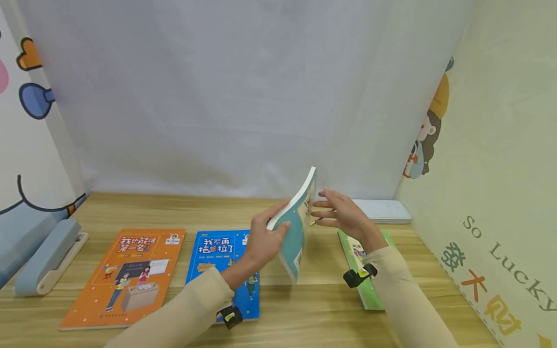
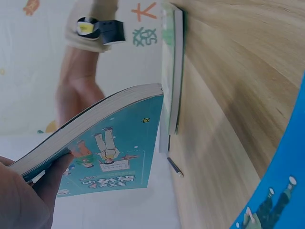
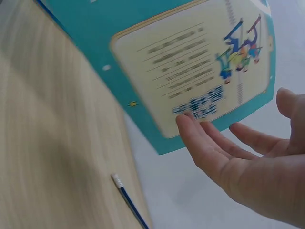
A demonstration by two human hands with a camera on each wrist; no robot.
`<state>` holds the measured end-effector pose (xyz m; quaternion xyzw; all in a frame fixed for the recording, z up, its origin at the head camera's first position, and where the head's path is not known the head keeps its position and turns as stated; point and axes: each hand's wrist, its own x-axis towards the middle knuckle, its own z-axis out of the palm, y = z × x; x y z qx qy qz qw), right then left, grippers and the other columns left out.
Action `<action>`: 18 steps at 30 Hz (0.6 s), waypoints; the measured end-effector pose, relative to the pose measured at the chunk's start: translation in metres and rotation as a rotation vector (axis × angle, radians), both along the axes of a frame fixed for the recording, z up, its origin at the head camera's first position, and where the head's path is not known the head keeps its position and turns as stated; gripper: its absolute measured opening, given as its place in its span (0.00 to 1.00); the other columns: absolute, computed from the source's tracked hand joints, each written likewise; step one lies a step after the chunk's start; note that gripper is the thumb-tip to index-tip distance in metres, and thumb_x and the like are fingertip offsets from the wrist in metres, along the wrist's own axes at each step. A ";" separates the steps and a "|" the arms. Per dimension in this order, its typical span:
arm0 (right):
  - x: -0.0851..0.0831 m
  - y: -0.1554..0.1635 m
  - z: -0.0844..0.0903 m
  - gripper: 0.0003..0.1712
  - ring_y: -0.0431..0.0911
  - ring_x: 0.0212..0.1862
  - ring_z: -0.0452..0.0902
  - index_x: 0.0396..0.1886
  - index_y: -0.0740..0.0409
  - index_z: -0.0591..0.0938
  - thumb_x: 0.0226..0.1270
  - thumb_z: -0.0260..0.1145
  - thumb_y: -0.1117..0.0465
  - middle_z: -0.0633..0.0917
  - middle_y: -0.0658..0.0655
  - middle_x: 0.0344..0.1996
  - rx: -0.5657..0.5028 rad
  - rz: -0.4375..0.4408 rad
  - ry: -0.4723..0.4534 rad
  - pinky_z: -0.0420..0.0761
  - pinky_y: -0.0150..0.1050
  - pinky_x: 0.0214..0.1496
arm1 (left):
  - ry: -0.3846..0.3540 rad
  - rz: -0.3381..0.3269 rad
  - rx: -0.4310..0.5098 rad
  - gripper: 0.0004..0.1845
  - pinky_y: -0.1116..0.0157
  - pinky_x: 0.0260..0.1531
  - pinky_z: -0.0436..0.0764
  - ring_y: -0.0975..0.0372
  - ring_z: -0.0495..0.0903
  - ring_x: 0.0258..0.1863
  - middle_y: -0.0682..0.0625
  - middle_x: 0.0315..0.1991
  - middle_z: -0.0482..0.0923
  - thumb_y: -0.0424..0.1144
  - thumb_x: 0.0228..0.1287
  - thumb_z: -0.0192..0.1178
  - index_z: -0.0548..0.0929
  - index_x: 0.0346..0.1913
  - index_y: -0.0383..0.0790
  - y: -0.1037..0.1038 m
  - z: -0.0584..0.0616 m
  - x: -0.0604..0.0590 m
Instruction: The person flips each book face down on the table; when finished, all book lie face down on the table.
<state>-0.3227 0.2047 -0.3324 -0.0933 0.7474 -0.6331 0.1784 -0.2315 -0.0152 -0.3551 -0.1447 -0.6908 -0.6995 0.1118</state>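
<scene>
My left hand (image 1: 273,233) grips a teal paperback (image 1: 295,232) and holds it above the table (image 1: 317,309), standing on edge and tilted. The thumb (image 2: 50,179) presses its front cover (image 2: 114,157). My right hand (image 1: 325,211) is open beside the book's back cover (image 3: 190,71). Its straight fingers (image 3: 200,138) reach the cover, though I cannot tell whether they touch it. A pencil (image 3: 127,199) lies on the table beneath the book.
A blue book (image 1: 217,256) and an orange book (image 1: 126,275) lie flat to the left. A green book (image 1: 363,278) lies under my right forearm. A white case (image 1: 383,211) sits at the back right, and a blue-and-cream device (image 1: 48,256) at the far left. Walls enclose three sides.
</scene>
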 end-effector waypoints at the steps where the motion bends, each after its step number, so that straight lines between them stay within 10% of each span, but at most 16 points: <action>1: 0.000 0.001 -0.003 0.38 0.68 0.71 0.66 0.79 0.62 0.50 0.82 0.41 0.43 0.63 0.74 0.72 -0.003 0.002 -0.011 0.77 0.53 0.66 | -0.015 -0.002 0.015 0.29 0.54 0.36 0.89 0.39 0.84 0.51 0.33 0.66 0.74 0.23 0.65 0.57 0.75 0.69 0.42 -0.001 0.001 -0.001; 18: -0.001 0.009 -0.042 0.37 0.66 0.70 0.67 0.82 0.44 0.41 0.82 0.47 0.54 0.61 0.75 0.73 -0.268 0.038 -0.134 0.74 0.57 0.69 | -0.076 0.005 0.107 0.30 0.56 0.38 0.89 0.42 0.85 0.50 0.35 0.64 0.75 0.24 0.66 0.58 0.74 0.70 0.45 -0.008 0.015 0.003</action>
